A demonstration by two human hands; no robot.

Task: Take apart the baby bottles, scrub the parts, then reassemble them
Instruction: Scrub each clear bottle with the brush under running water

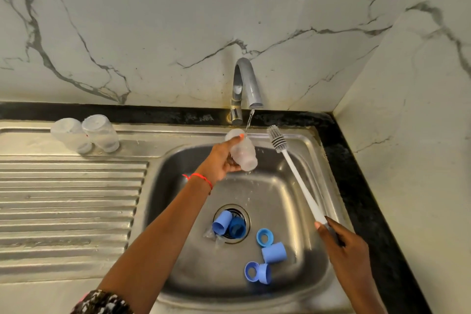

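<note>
Three clear bottle bodies, three blue caps, three blue collar rings, one bottle brush, one tap.

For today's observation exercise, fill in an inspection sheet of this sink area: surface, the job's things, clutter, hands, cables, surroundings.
Surface: steel sink with ribbed draining board, wet.
Job's things: two clear bottles upside down on the board; blue caps and rings in the basin, two over the drain; a clear teat beside the drain.
Clutter: nothing seen.
Hands: left hand grips a clear bottle under the water; right hand holds a bottle brush, its head raised clear of the bottle.
Cables: nothing seen.
Surroundings: tap running, marble wall, black counter edge.
</note>
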